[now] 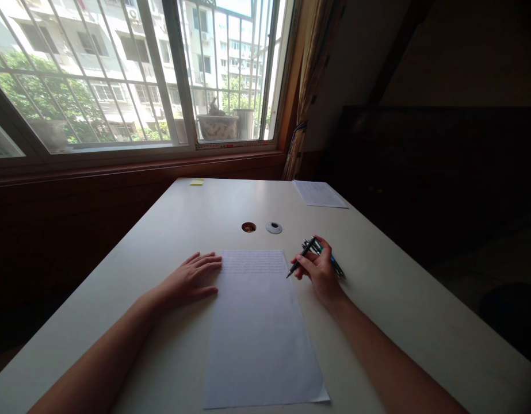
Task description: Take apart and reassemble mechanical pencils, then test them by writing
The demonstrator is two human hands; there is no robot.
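A long white sheet of paper [260, 339] lies on the table in front of me, with rows of handwriting across its top part and a blank lower part. My left hand [196, 277] rests flat with fingers apart, its fingertips at the paper's left edge. Between the fingers of my right hand [321, 273] is a dark pen [301, 258], tilted with its tip down by the paper's right edge. I cannot tell whether the tip touches. Several other pens [337, 267] lie on the table behind and beside my right hand, partly hidden by it.
The white table [161, 351] narrows toward a barred window [131, 75]. A written sheet [320, 194] lies at its far right corner, and yellow sticky notes [197, 182] at the far left. Beyond the paper are a round cable hole [248, 227] and its white cover [274, 228].
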